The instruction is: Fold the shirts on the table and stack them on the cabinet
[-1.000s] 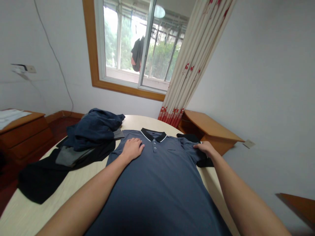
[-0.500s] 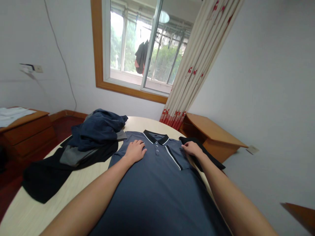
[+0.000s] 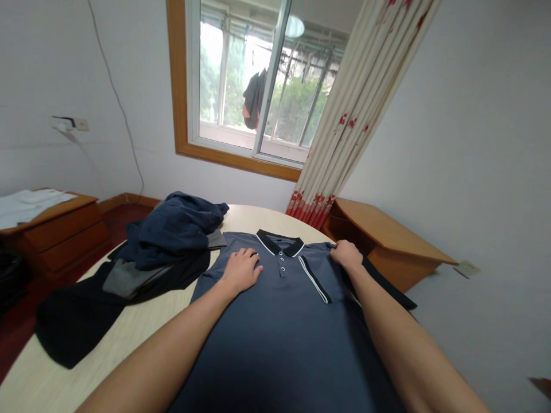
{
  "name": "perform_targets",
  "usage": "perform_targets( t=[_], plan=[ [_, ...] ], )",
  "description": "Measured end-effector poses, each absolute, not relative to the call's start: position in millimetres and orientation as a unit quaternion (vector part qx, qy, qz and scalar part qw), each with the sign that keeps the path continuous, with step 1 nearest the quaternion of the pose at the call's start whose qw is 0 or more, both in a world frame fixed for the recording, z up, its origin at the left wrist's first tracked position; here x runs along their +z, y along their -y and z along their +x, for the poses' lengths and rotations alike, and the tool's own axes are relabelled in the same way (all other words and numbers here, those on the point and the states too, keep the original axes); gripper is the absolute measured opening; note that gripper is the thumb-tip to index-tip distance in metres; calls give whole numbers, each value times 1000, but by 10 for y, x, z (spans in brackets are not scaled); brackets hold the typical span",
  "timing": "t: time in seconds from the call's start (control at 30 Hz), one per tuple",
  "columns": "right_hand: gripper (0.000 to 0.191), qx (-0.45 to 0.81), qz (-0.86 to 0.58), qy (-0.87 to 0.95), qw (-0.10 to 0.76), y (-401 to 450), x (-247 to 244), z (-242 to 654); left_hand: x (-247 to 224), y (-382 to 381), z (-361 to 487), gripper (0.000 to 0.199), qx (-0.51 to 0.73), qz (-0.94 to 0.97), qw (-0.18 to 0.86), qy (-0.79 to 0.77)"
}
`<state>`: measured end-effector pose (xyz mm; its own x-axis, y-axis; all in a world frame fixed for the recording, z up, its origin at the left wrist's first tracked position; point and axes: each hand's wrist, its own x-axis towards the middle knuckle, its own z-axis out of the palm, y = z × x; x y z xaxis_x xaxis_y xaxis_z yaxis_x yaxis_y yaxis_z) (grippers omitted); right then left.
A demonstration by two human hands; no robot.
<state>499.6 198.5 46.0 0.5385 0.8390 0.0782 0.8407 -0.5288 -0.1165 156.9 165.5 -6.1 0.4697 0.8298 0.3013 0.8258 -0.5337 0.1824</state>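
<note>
A dark grey-blue polo shirt (image 3: 279,321) lies spread on the pale round table (image 3: 249,217), its black, white-edged collar toward the window. My left hand (image 3: 241,269) rests palm down on the chest of the shirt, left of the buttons, with its fingers spread. At the shirt's right shoulder, my right hand (image 3: 346,255) is closed with the fabric between its fingers. Its fingertips are partly hidden by the hand itself. A black garment (image 3: 387,287) shows beyond my right forearm, at the table's right edge.
A pile of dark blue clothes (image 3: 176,229) lies at the table's left, over a black garment (image 3: 81,321). A wooden desk (image 3: 387,229) stands at the right, a curtain (image 3: 340,137) behind. Drawers (image 3: 64,229) stand far left.
My right hand has moved slightly outward and away from me, closing more on the shirt's shoulder. My left hand has stayed on the chest. The view has shifted a little to the left.
</note>
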Motion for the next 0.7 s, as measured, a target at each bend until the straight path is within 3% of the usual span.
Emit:
perform_targets(
  t=[0.27,0.4,0.7],
  plan=[
    [34,-115,-842,524,63,-1823,269,4930,-76,-1654,1591,35,174,857,9,-485],
    [43,-199,-778,592,68,-1593,153,4685,-59,-1684,1574,48,219,818,-22,-531],
    [71,26,-768,640,4,-1402,-173,4352,-149,-1992,1320,72,58,792,48,-606]
  ],
)
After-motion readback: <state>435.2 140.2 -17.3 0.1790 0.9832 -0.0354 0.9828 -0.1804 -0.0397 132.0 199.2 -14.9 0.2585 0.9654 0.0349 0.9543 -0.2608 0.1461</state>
